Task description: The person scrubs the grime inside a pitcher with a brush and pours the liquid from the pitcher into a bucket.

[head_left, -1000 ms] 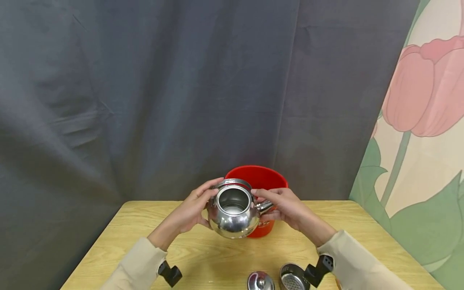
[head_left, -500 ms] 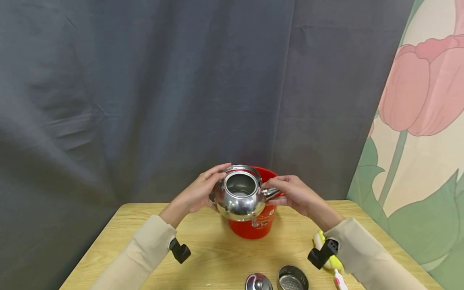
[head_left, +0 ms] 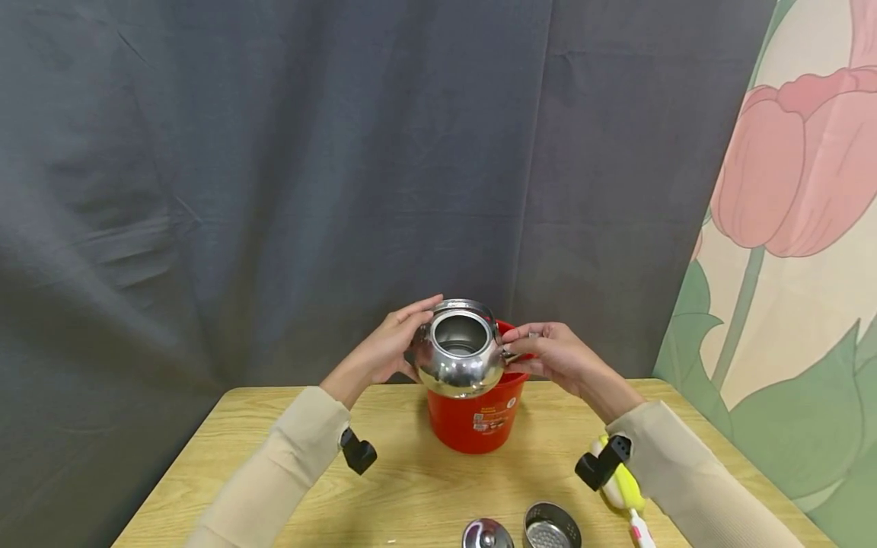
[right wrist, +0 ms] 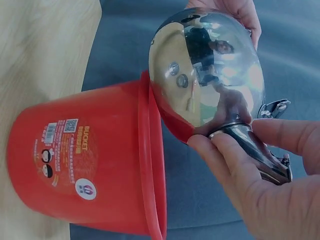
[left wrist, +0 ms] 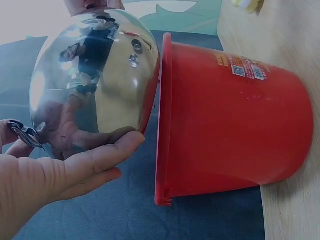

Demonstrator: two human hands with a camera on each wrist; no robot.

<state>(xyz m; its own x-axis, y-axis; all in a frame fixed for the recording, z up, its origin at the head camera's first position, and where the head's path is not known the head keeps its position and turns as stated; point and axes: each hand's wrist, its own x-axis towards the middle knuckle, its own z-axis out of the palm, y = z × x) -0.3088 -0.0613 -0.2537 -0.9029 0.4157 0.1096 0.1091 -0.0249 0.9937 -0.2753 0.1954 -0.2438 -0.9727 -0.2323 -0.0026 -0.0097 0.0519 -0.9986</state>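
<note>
A shiny stainless steel teapot (head_left: 460,373), without its lid, is held above the rim of a red bucket (head_left: 473,426). Its round mouth faces the head camera. My left hand (head_left: 387,346) holds the teapot's left side, thumb and fingers spread around its body. In the right wrist view, my right hand (right wrist: 270,185) pinches the short spout (right wrist: 250,147) between thumb and fingers. The teapot's folded handle (head_left: 460,304) lies behind the mouth. From the left wrist, the teapot's body (left wrist: 95,80) shows close beside the bucket's rim.
A metal lid (head_left: 488,534) and a perforated strainer (head_left: 551,525) lie near the table's front edge. Right of them, partly behind my right wrist camera, is a yellow and white sponge brush (head_left: 626,487). A grey curtain (head_left: 342,190) hangs behind the wooden table (head_left: 288,426).
Both hands have carried the teapot away from me, upward and slightly right, over the bucket. More of the bucket's front and the sponge brush now show.
</note>
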